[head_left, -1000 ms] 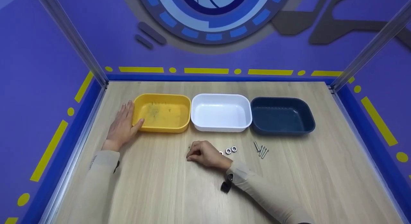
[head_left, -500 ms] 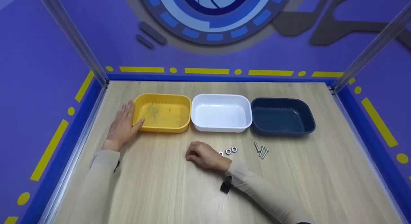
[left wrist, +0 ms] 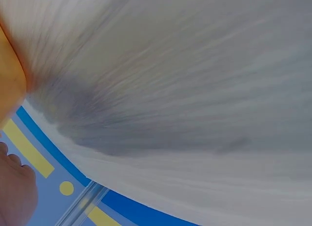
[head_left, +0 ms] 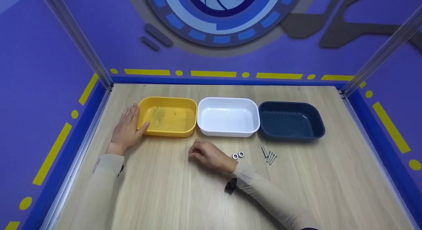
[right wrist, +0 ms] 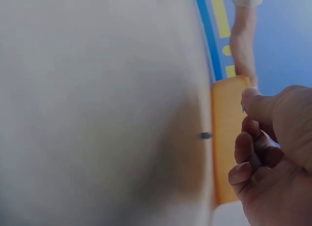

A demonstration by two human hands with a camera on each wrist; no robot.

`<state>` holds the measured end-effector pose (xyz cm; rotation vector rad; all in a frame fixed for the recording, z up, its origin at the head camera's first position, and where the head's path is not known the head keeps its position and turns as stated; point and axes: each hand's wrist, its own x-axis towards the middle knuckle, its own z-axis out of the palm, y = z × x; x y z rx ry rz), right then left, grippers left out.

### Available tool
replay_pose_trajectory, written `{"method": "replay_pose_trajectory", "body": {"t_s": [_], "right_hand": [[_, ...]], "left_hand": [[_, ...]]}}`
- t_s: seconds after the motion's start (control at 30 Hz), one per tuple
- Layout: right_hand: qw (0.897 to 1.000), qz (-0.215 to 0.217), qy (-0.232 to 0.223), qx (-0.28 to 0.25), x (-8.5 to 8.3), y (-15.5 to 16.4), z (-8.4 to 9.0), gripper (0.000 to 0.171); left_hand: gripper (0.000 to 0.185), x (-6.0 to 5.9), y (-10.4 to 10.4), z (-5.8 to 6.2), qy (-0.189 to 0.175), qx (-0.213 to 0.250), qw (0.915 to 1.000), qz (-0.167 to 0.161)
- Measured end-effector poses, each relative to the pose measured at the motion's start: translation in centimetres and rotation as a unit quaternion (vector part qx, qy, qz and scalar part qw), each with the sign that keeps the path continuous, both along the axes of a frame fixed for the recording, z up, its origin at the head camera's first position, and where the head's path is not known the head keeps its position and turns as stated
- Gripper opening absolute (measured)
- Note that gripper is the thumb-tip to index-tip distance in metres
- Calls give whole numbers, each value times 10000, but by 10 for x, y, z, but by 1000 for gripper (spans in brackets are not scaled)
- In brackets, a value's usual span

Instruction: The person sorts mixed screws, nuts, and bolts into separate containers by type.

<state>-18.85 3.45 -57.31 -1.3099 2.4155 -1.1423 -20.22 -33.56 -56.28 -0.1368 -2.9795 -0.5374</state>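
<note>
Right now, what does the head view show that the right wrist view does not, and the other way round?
Only the head view shows the white tray, the dark blue tray, two nuts and the bolts on the table. Only the right wrist view shows something tiny pinched at the thumb tip, too small to name. Both show the yellow tray, the right hand with curled fingers, and the left hand against the yellow tray.

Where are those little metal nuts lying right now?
In the head view the two nuts lie on the wooden table, just right of the right hand, left of the screws, in front of the white tray.
</note>
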Motion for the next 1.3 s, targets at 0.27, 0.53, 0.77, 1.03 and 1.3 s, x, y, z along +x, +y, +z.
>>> {"method": "replay_pose_trajectory", "body": {"t_s": [0.27, 0.53, 0.77, 1.03, 1.3], "right_hand": [[9999, 19, 139, -77, -13, -14, 32, 12], [9995, 40, 269, -146, -29, -32, 54, 16], [9998, -61, 182, -48, -41, -47, 69, 14], [9988, -207, 396, 208, -56, -64, 88, 19], [9974, -406, 417, 417, -72, -75, 101, 20]], "left_hand": [[87, 0, 0, 2, 18, -111, 9999, 3], [88, 0, -1, -1, 13, -86, 10000, -25], [89, 1, -1, -1, 37, -61, 10000, -2], [90, 0, -2, -1, -14, -73, 10000, 29], [91, -1, -3, -2, -146, -39, 9999, 64]]}}
